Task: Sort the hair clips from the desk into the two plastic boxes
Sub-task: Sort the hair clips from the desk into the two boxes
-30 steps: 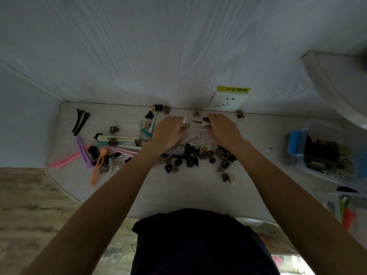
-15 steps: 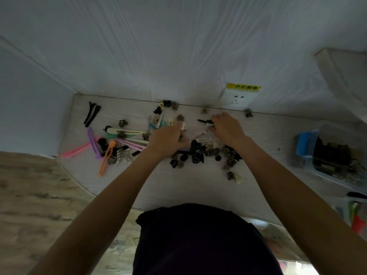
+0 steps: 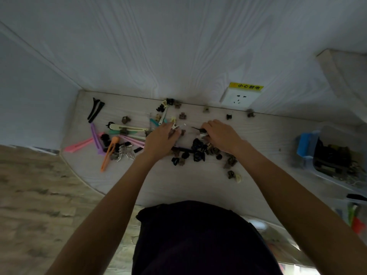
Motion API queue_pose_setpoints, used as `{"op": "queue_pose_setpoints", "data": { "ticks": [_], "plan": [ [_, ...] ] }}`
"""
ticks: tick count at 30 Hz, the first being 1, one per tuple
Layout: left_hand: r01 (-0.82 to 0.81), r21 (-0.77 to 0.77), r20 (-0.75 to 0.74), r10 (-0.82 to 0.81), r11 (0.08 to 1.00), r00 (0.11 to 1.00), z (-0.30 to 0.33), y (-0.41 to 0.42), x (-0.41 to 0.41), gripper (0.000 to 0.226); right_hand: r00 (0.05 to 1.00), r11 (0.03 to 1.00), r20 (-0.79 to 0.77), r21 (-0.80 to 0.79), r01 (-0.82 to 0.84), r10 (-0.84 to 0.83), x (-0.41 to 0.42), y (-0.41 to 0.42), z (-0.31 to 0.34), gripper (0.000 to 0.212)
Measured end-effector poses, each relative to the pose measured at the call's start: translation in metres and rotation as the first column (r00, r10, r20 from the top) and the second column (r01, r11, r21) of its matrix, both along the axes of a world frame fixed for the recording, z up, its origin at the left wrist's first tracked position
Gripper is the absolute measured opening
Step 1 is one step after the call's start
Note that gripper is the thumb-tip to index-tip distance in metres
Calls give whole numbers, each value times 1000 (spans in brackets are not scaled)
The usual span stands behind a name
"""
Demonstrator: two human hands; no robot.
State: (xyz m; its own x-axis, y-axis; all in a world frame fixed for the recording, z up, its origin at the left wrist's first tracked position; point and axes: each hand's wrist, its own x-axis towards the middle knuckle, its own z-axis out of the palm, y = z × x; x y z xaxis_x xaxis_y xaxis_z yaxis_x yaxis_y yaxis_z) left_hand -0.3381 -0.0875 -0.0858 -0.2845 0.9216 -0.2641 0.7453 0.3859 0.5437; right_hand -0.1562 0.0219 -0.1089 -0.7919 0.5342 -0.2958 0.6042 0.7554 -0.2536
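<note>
Above the pale wood-grain desk's point(image 3: 198, 187) back edge, we read "小心触电" on the yellow sticker point(image 3: 246, 86) topping a white wall socket point(image 3: 239, 99); our left hand point(image 3: 161, 138) pinches a small white hair clip point(image 3: 174, 126), our right hand point(image 3: 220, 135) is closed around a thin black-and-white hair clip point(image 3: 199, 130).

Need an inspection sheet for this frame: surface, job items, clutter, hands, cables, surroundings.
Surface: pale wood-grain desk, curved front edge.
Job's things: hair clips scattered mid-desk; long pink clip, orange clip, black clip pair at left; clear plastic box at right, already holding dark clips.
Clutter: blue item beside the box.
Hands: left hand and right hand both down in the pile; grips unclear.
Cables: nothing seen.
Surroundings: wall socket with yellow label.
</note>
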Motion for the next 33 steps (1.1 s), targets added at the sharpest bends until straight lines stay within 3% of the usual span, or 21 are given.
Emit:
{"op": "queue_pose_setpoints", "data": {
  "ticks": [6,9,12,16,20,22,27,30,33],
  "plan": [
    [-211,40,217,197,977,956,-5,-19,-3,28,996,996,66,59,63,-66,-2,-5,-2,19],
    [-298,3,352,278,955,894,-7,-24,-2,28,970,970,5,30,243,-243,1,-10,8,19],
    [-339,14,506,286,941,814,-3,-21,4,34,885,894,-126,-54,445,-448,15,-21,31,19],
    [-355,14,649,261,935,715,14,-6,40,28,693,747,-279,-277,605,-664,60,-53,62,17],
    [-136,9,758,82,991,647,32,10,118,26,397,504,-317,-441,742,-861,143,-102,93,24],
    [-1,-23,824,19,1000,566,41,13,170,19,302,401,-287,-406,821,-909,191,-130,98,19],
    [418,-6,825,-232,908,516,55,-11,307,16,-3,88,-311,-276,957,-950,312,-175,106,19],
    [463,-43,832,-225,886,508,58,-19,362,19,27,43,-168,-95,995,-985,360,-172,88,33],
    [430,-126,797,-167,894,580,54,-21,401,21,196,195,19,-45,980,-980,380,-161,61,40]
  ]
}}
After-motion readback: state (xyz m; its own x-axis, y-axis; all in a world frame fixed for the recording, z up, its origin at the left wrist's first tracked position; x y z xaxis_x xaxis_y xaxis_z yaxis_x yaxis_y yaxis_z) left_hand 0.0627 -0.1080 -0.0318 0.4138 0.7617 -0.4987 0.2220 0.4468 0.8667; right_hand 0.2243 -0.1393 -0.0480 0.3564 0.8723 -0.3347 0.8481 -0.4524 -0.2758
